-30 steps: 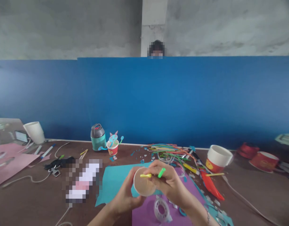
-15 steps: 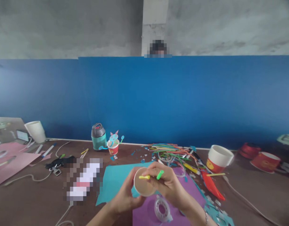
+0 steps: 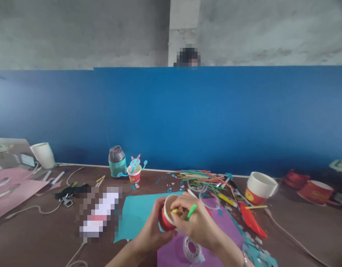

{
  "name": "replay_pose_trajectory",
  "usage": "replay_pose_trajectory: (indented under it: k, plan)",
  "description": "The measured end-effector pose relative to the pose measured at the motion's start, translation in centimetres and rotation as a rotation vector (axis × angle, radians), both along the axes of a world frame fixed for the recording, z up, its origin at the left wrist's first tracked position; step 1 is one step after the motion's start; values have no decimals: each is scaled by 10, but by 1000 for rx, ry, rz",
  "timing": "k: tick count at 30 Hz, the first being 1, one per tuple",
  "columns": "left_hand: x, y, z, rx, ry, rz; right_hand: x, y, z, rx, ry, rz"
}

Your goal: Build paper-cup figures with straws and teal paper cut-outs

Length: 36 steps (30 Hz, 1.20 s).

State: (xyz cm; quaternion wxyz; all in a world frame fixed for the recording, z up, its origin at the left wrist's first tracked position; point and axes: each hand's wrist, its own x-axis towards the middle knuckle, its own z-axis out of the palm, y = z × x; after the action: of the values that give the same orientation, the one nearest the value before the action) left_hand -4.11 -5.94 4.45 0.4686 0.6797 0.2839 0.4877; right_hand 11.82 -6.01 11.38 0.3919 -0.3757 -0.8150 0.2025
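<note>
My left hand (image 3: 150,231) is wrapped round a small red paper cup (image 3: 167,217) held over the table, its mouth tipped toward my right. My right hand (image 3: 197,222) is at the cup's rim, fingers closed on a short green straw piece (image 3: 191,210). A yellow straw piece (image 3: 174,210) sticks out at the rim between the two hands. Just below the hands a clear tape roll (image 3: 192,249) lies on a purple sheet (image 3: 173,252).
A teal sheet (image 3: 137,213) lies under the hands. Several coloured straws (image 3: 204,180) are heaped behind. A tilted paper cup (image 3: 259,187), red scissors (image 3: 250,218), a decorated cup (image 3: 133,171), a teal flask (image 3: 116,161) and cables stand around. A blue partition (image 3: 187,118) backs the table; a person is behind it.
The cup has turned: earlier its round pale face pointed at me, now its red side and open rim show. My right hand stayed at the rim with the green straw piece.
</note>
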Motion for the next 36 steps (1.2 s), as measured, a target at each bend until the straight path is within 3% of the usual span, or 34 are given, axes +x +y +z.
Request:
replay_pose_trajectory:
  k: [4,9,15,21,25,29,32,36]
  plan:
    - [2,2,-6,4,-28,13,1,4,-4,-98,107,-50]
    - [0,2,-10,95,26,86,3,6,-6,-101,156,-149]
    - [2,-1,-7,105,-23,-18,-1,5,-8,-203,246,-140]
    - [2,1,-12,49,-95,-18,-2,-2,-5,-11,12,-73]
    - [2,1,-11,55,-77,-27,1,-2,-1,-68,-95,-48]
    - [3,-1,-11,105,-3,-4,1,4,-7,-122,-66,-187]
    - [3,-1,-13,125,46,30,-2,4,-11,-59,-127,-275]
    - [0,-1,-12,119,91,12,-3,-2,-6,19,-237,-136]
